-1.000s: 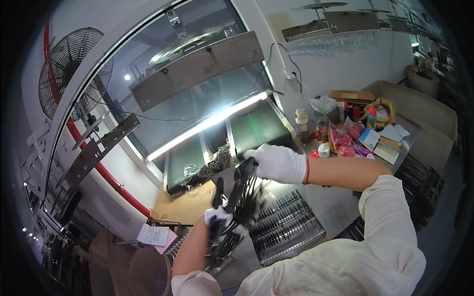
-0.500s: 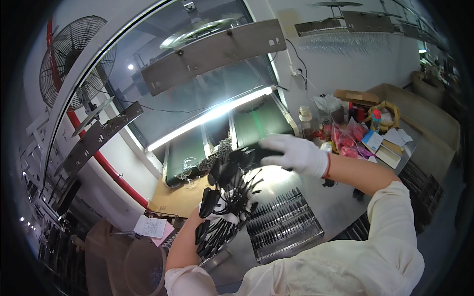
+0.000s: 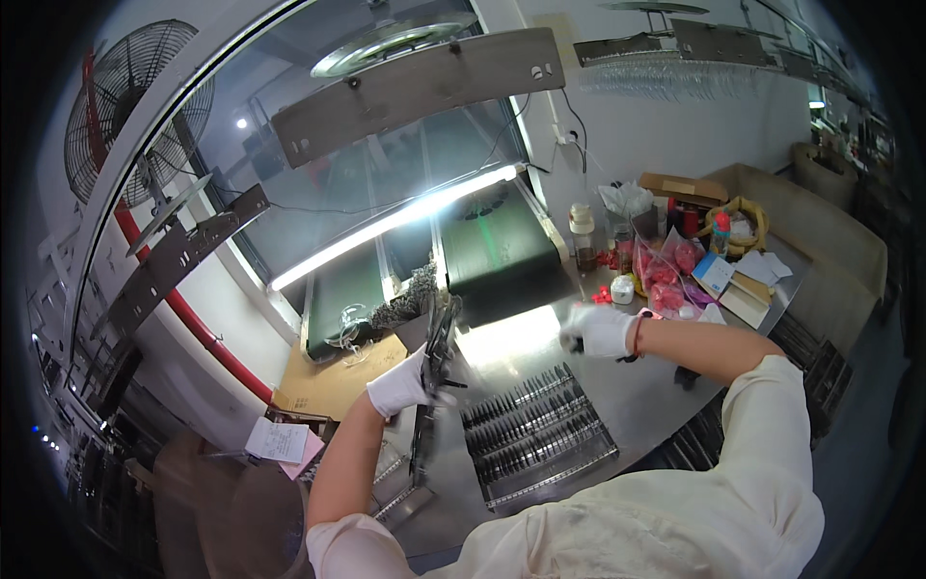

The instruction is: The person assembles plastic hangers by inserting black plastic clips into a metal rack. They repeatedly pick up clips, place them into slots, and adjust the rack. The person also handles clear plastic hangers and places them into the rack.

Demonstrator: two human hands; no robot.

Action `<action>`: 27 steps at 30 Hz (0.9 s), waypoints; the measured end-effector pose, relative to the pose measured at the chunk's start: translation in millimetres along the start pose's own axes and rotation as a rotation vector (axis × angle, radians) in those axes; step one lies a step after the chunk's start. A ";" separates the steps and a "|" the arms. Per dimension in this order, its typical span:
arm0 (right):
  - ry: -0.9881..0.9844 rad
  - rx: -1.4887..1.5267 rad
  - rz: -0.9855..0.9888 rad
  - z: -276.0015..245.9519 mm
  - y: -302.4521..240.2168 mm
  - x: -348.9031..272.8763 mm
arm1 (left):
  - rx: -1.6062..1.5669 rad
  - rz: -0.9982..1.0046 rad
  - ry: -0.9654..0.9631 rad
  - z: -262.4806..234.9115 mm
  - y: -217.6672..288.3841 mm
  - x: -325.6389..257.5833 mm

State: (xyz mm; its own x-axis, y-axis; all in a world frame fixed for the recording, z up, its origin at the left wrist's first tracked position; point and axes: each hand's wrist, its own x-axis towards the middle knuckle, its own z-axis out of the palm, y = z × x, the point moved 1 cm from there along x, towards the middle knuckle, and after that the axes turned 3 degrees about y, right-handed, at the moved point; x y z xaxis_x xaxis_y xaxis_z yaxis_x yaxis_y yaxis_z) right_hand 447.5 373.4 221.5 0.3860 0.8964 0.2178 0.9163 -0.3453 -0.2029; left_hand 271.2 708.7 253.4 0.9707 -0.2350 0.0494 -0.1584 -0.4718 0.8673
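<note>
My left hand (image 3: 397, 388), in a white glove, is closed around a bundle of thin black strips with broader flat ends (image 3: 431, 372). The bundle is upright and seen edge-on, partly blurred. My right hand (image 3: 602, 332), also gloved in white, is at the right above the metal table, apart from the bundle. Its fingers curl inward, and something small and dark shows at the fingertips, too blurred to name. Between the hands and nearer to me lies a metal rack (image 3: 550, 480) with several rows of slender black pieces (image 3: 533, 425).
A bright tube lamp (image 3: 400, 224) spans the far side, above two green conveyor belts (image 3: 497, 246). Cardboard (image 3: 338, 379) lies at left, with a notebook (image 3: 280, 440) nearby. Bottles (image 3: 582, 220), pink bags (image 3: 666, 280) and boxes (image 3: 748, 297) crowd the right. Metal plates (image 3: 415, 96) hang overhead.
My right hand has moved right and nearer me, away from the bundle, its fingers now curled. The bundle in my left hand has turned from fanned out to edge-on. The view has shifted slightly.
</note>
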 end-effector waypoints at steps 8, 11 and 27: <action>0.531 -0.102 -0.625 -70.3 -117.5 23.1 | -0.167 -0.153 -0.537 50.1 18.1 24.1; 0.284 -0.146 -0.322 -58.6 -108.7 37.0 | -0.301 -0.214 -0.548 67.7 15.4 37.1; -0.135 -0.027 0.559 226.6 227.8 -41.2 | -0.401 0.145 0.660 30.8 -30.6 4.7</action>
State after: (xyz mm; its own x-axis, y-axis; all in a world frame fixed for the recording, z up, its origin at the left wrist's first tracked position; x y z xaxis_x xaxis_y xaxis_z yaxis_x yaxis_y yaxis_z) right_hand 616.1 320.8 -50.1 0.7971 0.6026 -0.0400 0.5799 -0.7822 -0.2276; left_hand 275.0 695.9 211.9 0.8719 0.3418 0.3508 -0.3364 -0.1027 0.9361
